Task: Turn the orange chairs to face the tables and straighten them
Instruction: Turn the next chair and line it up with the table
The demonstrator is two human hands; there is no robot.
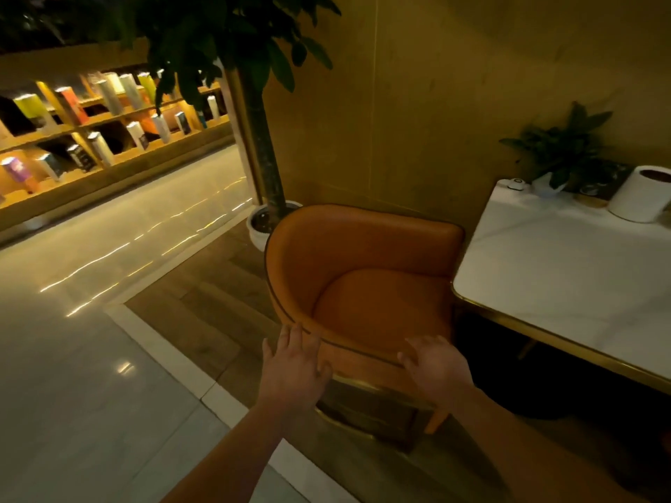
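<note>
An orange tub chair [363, 277] with a curved back and dark piping stands in the middle of the view, its open side toward the white marble table [566, 285] on the right. My left hand [294, 368] rests flat, fingers spread, against the near left part of the chair's rim. My right hand [432, 368] lies with spread fingers on the near right part of the rim. Neither hand is closed around the chair. Part of the gold base under the chair shows below my hands.
A potted tree [265, 147] in a white pot [259, 230] stands just behind the chair by the wall. The table carries a white cylinder [641, 194] and a small plant [559, 147]. Lit shelves [109, 118] line the far left beyond a glossy floor.
</note>
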